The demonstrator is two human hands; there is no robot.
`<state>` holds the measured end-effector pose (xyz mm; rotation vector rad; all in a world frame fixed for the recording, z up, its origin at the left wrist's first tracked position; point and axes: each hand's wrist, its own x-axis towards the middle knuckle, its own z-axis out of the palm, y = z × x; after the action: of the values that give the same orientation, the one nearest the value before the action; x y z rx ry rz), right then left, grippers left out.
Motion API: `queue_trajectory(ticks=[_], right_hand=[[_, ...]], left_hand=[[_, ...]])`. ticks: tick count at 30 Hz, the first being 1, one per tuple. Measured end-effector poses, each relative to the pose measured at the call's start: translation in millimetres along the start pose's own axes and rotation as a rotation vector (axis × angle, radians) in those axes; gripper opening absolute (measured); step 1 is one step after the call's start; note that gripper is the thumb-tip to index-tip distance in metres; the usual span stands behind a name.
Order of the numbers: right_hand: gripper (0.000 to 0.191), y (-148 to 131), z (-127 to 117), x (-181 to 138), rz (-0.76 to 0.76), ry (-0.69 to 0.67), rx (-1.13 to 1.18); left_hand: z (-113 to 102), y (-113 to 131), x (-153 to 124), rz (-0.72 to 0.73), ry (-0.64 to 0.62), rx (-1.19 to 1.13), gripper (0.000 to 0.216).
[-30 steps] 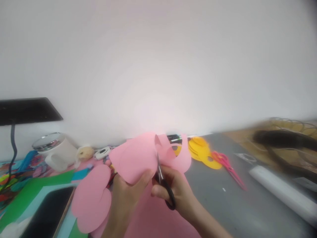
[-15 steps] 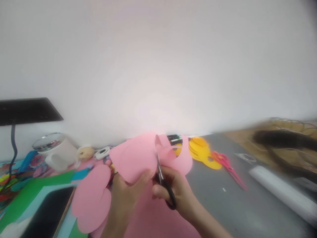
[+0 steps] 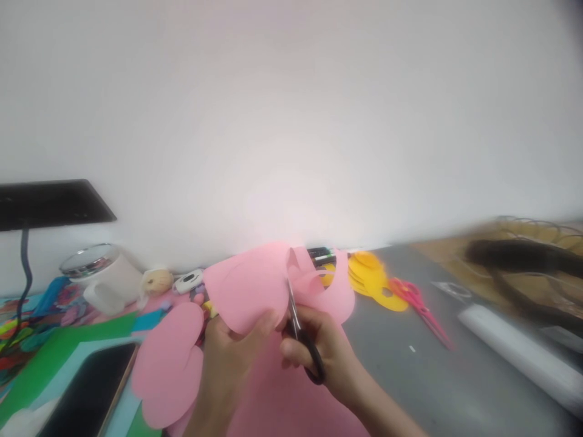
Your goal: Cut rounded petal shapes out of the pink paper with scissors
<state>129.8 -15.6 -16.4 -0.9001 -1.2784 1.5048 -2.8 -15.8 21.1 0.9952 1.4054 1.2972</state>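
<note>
- Turned slightly since the earlier frame: the curved pink paper sheet (image 3: 252,285)
- From afar I see the left hand (image 3: 234,355) pinching its lower edge, thumb on top
- I see the right hand (image 3: 325,340) wrapped around the black-handled metal scissors (image 3: 294,315)
- Sheet rises beyond the left thumb, its right edge at the blades

Pink paper (image 3: 252,282) hides most of the left fingers (image 3: 262,329); the bottom edge crops the phone (image 3: 91,388).
</note>
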Motion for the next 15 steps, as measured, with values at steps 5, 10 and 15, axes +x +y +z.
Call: queue_trajectory(ticks=[5, 10, 15], right_hand=[[0.036, -3.0, 1.7, 0.0, 0.022, 0.01, 0.004], [0.034, -3.8, 1.9, -0.1, 0.037, 0.014, 0.007], [0.034, -3.8, 1.4, 0.9, 0.038, 0.011, 0.021]], left_hand=[[0.6, 3.2, -1.7, -0.012, -0.006, -0.052, 0.019], [-4.1, -5.3, 3.3, 0.005, -0.015, -0.037, 0.024], [-8.6, -14.0, 9.6, -0.032, 0.005, -0.041, 0.028]])
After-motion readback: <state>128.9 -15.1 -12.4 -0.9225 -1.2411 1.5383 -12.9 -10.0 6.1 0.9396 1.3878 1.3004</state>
